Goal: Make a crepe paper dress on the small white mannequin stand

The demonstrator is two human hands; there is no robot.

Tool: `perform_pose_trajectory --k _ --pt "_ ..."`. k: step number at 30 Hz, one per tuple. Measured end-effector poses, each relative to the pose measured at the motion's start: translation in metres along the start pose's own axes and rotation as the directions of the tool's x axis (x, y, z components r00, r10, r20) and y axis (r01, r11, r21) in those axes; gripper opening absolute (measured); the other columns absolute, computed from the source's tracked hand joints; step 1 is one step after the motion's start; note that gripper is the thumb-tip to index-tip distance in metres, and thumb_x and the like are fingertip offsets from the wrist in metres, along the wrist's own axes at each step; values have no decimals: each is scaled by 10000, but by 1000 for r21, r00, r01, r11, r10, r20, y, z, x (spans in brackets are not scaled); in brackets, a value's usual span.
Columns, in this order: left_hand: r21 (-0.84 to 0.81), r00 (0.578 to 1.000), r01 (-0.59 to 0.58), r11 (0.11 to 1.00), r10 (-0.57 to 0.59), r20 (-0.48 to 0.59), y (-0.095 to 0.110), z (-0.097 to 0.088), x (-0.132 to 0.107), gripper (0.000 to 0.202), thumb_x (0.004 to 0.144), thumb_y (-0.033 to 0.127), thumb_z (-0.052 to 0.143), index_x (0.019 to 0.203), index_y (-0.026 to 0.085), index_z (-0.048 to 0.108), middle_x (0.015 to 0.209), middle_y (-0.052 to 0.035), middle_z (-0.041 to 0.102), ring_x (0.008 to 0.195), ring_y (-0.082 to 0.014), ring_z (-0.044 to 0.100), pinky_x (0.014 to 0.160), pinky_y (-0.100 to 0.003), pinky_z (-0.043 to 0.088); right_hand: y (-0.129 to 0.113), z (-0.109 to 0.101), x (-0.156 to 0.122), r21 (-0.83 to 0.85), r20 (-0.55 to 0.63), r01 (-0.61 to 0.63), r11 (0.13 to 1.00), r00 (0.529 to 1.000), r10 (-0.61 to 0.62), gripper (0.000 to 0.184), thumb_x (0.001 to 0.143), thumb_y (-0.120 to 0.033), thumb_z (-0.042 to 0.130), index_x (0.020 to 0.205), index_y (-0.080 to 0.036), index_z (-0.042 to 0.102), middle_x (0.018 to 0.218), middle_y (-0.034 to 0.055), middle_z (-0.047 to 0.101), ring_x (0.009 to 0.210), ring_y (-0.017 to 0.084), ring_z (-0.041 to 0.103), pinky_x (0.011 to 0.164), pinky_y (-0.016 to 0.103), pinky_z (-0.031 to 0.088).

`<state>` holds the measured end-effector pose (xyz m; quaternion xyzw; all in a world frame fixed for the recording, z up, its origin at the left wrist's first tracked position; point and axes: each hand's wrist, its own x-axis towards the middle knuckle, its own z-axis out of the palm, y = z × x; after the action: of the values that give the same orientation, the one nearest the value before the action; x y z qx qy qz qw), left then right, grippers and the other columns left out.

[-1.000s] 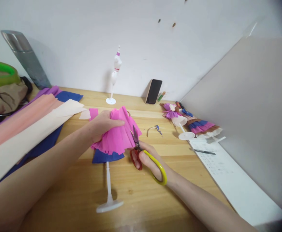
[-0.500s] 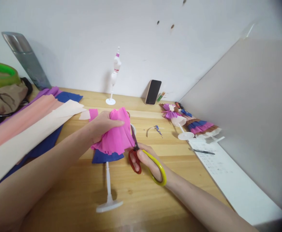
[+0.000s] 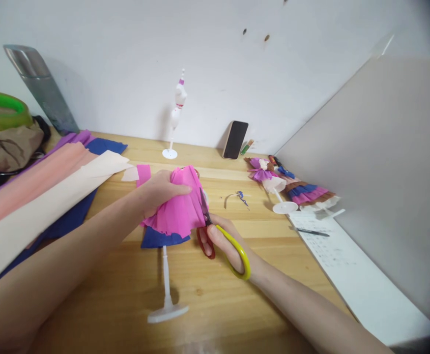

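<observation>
My left hand [image 3: 161, 191] is closed on a gathered pink crepe paper skirt [image 3: 181, 209], its thumb lying across the upper folds. Beneath the pink layer shows a blue paper layer [image 3: 165, 239], above the white post and round base of a doll stand [image 3: 167, 309], which lies tilted toward me. Scissors [image 3: 240, 253] with one yellow and one red handle loop are in my right hand [image 3: 224, 241], fingers through the loops. Their dark blades touch the right edge of the pink paper. The upper part of the stand is hidden behind the paper and hand.
Crepe paper strips [image 3: 48, 191] and a steel bottle [image 3: 41, 88] are on the left. A white mini mannequin [image 3: 178, 108] and a phone [image 3: 236, 140] stand by the wall. Dressed mini mannequins [image 3: 306, 191] lie on the right beside a pen [image 3: 312, 232] on white paper. Scraps [image 3: 241, 197] lie mid-table.
The scissors have closed somewhat, their handle loops drawn nearer together at the pink paper's right edge. My left hand keeps its hold. The whole view has shifted slightly.
</observation>
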<state>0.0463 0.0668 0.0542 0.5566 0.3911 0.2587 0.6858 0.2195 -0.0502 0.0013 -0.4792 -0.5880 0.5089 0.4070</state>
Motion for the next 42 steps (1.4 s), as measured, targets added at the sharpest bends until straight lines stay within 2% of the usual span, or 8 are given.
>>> perform_pose_trajectory --k 3,7,11,21,26,32,38,42 --pt "40 998 52 998 -51 -25 2 3 -1 273 554 295 788 732 130 663 693 -63 696 655 -215 643 554 -300 482 0 1 0 -7 -5 0 1000 1000 0 524 869 -711 448 737 -204 456 535 -37 479 474 106 463 470 248 391" --pt "13 999 54 998 -54 2 4 5 -3 277 538 287 802 721 135 659 661 -46 687 617 -201 636 550 -292 476 0 2 0 16 -14 -15 1000 1000 15 526 870 -712 444 717 -209 446 485 -52 455 425 96 435 434 236 356" --pt "-11 998 53 999 -53 31 2 5 -2 240 555 266 790 717 137 669 685 -47 698 665 -216 659 586 -301 495 1 2 0 66 -15 -38 997 999 39 526 869 -709 450 709 -208 441 454 -66 442 374 84 411 385 218 319" --pt "-65 996 78 995 -75 37 3 7 -2 269 532 238 800 749 133 679 703 -45 709 620 -199 651 562 -294 502 1 7 1 130 -51 -101 986 993 108 537 843 -723 481 673 -216 432 382 -93 393 285 65 360 303 191 286" --pt "-94 995 85 992 -80 64 2 7 -2 260 565 226 802 781 132 692 731 -55 726 648 -208 671 588 -302 528 -3 11 2 148 -95 -160 976 980 175 573 785 -775 507 649 -227 413 359 -105 354 234 58 308 234 178 202" --pt "-129 996 74 989 -67 61 4 7 -2 238 563 211 783 763 116 695 763 -78 737 726 -228 692 623 -303 555 -1 11 2 124 -97 -110 986 988 122 560 824 -756 473 663 -223 418 351 -102 360 246 56 321 252 177 259" --pt "-116 997 70 991 -73 -24 4 9 -1 258 502 225 806 692 119 666 653 -56 697 698 -227 678 587 -284 538 4 9 1 160 -49 -66 985 996 75 529 856 -716 474 694 -214 431 374 -99 392 269 61 351 284 178 290" --pt "-140 996 86 986 -85 17 2 10 0 246 520 222 800 711 122 680 699 -73 714 764 -260 692 622 -307 545 8 7 1 189 -17 -69 979 997 74 528 859 -705 485 705 -201 457 417 -78 437 313 73 412 321 188 320"
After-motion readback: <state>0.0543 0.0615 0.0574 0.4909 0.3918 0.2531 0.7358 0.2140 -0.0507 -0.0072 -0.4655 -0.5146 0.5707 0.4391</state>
